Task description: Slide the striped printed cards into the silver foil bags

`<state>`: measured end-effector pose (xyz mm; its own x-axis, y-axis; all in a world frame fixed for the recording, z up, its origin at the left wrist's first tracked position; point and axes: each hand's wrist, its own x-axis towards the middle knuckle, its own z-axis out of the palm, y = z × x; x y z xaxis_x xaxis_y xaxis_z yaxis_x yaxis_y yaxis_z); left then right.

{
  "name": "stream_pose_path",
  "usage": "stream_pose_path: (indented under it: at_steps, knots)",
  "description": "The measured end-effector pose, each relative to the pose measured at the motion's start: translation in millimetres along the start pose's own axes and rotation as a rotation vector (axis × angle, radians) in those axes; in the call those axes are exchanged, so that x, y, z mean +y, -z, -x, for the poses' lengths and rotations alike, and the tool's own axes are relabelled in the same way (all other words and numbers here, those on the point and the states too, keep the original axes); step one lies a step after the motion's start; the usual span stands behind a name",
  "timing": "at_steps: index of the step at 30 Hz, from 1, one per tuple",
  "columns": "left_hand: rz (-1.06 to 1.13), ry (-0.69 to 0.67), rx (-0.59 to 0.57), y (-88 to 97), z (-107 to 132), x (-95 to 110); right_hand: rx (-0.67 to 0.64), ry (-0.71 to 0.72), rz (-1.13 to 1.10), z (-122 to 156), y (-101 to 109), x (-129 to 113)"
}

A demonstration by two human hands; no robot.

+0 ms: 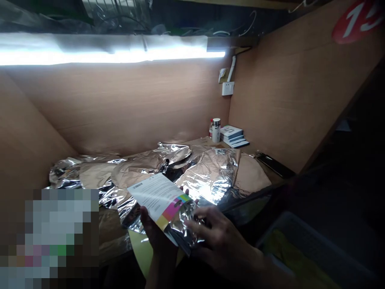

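In a wood-panelled booth (pixel 120 108), crumpled silver foil sheets (pixel 207 176) spread toward 12 o'clock, while at 6 o'clock a foil pouch with a printed card header (pixel 180 229) sits gripped in the left hand (pixel 158 237), fingers curled behind it, the right hand (pixel 224 237) lying open with its fingers on the foil.

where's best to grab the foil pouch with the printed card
Probably by the printed card end of the foil pouch, coming from the near side, fingers flat on its face. It looks flat and firm, while the crinkled foil gives little to pinch. The left hand is already under it; the right hand lies on the foil.
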<state>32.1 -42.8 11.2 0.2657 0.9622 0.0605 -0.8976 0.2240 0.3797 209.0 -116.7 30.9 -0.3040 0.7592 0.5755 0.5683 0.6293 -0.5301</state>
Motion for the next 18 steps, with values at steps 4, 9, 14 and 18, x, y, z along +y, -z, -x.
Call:
stream_pose_path:
  at_steps: [4,9,14,18]
  knots:
    - [0.048,0.031,0.035,-5.2,1.9,-9.9,0.009,0.233,0.289,4.6,-13.4,0.7]
    - [0.053,0.186,0.014,-14.5,-4.9,-33.9,-0.140,0.027,0.399,-27.6,-25.1,6.6]
    - [-0.899,-0.021,0.165,0.8,-20.2,-4.3,-0.328,-0.039,0.285,-28.2,-25.1,16.1]
    - [-1.760,-0.248,-0.137,35.7,-17.3,27.4,-0.384,0.027,0.342,2.1,-42.5,29.7]
